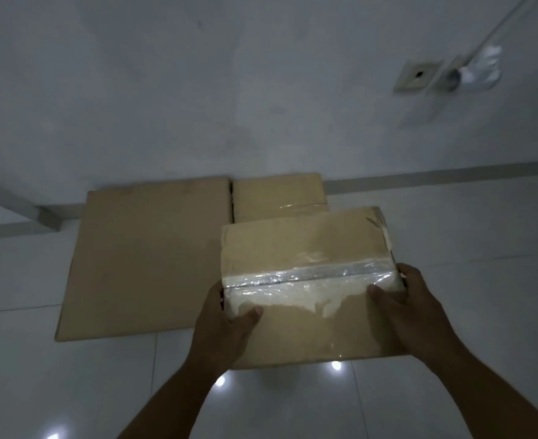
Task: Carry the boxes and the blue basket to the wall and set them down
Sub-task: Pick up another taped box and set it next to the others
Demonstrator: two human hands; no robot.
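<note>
I hold a brown cardboard box point(305, 245) sealed with clear tape across its top, out in front of me above the floor. My left hand point(226, 324) grips its left side with the thumb on top. My right hand point(410, 305) grips its right side the same way. Against the wall point(198, 90) stand two more cardboard boxes: a large one point(147, 261) on the left and a smaller one point(277, 194) to its right, partly hidden behind the held box. No blue basket is in view.
The floor point(467, 264) is glossy white tile with light reflections. A grey skirting point(435, 175) runs along the wall's foot. A wall socket point(418, 76) with a taped cable conduit point(480, 66) sits at the upper right. A wall corner point(44, 213) juts out at the left.
</note>
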